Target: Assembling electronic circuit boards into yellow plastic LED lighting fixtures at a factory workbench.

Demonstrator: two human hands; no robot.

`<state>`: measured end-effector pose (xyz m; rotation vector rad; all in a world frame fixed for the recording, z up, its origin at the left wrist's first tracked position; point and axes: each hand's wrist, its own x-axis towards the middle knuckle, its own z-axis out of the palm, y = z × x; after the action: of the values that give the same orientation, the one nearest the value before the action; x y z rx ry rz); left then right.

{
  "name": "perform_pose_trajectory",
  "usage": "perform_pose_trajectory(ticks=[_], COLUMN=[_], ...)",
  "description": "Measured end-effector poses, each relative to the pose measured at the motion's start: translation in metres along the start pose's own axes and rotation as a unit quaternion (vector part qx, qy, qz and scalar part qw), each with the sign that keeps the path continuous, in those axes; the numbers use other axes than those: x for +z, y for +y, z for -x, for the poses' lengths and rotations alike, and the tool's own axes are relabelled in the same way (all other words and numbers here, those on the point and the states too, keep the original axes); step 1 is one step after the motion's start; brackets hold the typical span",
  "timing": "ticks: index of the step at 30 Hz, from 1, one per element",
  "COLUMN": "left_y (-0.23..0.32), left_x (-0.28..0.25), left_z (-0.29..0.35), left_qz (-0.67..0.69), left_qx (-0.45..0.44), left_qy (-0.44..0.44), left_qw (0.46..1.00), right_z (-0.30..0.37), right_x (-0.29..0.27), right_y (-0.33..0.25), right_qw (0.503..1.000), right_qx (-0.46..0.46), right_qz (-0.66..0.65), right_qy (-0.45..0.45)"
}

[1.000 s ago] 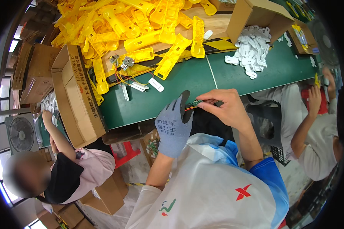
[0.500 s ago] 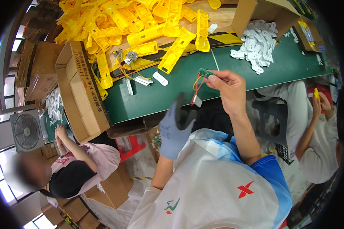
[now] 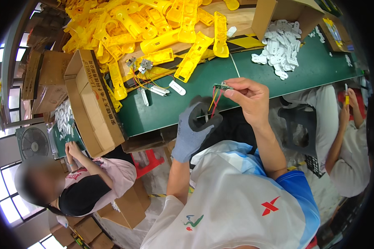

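My bare right hand [image 3: 250, 97] pinches a small green circuit board [image 3: 222, 86] above the front edge of the green table. Red and yellow wires [image 3: 214, 101] hang from the board toward my left hand [image 3: 200, 126], which wears a grey glove with dark fingertips. Its fingers are curled around the lower wires, closed on the small white block at their end; only a sliver of that block shows. Behind the hands, a white oval cover [image 3: 177, 87] lies on the table beside thin white pieces [image 3: 158, 91] and small grey wired parts [image 3: 145, 65].
A heap of yellow plastic shells [image 3: 153, 25] covers the table's back left. White plastic pieces [image 3: 278, 50] spill from a carton [image 3: 265, 16] at the back right. An open cardboard box [image 3: 96, 112] stands at the left edge. Co-workers sit left [image 3: 91, 182] and right [image 3: 349, 157].
My left hand has moved up and right to the hanging wires and closed around their lower end. The board has tilted nearly edge-on in my right hand and dropped slightly.
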<state>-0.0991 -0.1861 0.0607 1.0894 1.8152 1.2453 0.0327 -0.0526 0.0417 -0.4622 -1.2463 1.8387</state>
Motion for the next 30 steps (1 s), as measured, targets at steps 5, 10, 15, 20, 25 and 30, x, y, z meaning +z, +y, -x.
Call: perform_pose_trajectory(ticks=[5,10,15,20,25,30], left_y=[-0.024,-0.054,-0.041,-0.03,-0.013,0.002], left_x=[0.018,0.024,0.031,0.013,0.005,-0.011], left_z=[0.02,0.029,0.018,0.006,-0.008,-0.016], left_qz=[0.119,-0.044,-0.203,-0.03,0.079,0.066], left_qx=[-0.024,0.078,0.159,0.064,0.085,-0.013], left_qy=[0.096,0.234,0.183,0.147,0.195,0.078], left_qw=[0.988,0.968,0.949,0.987,0.974,0.995], right_z=[-0.006,-0.007,-0.007,-0.003,-0.003,-0.002], right_x=[0.001,0.005,0.01,0.01,0.013,-0.007], right_y=[0.001,0.012,0.021,0.021,0.012,0.009], right_qw=[0.998,0.991,0.973,0.976,0.977,0.965], right_qx=[-0.023,0.027,0.081,0.126,0.197,0.256], right_qz=[-0.02,-0.082,-0.174,-0.164,-0.083,-0.042], right_qy=[0.062,0.099,0.131,0.066,-0.008,-0.048])
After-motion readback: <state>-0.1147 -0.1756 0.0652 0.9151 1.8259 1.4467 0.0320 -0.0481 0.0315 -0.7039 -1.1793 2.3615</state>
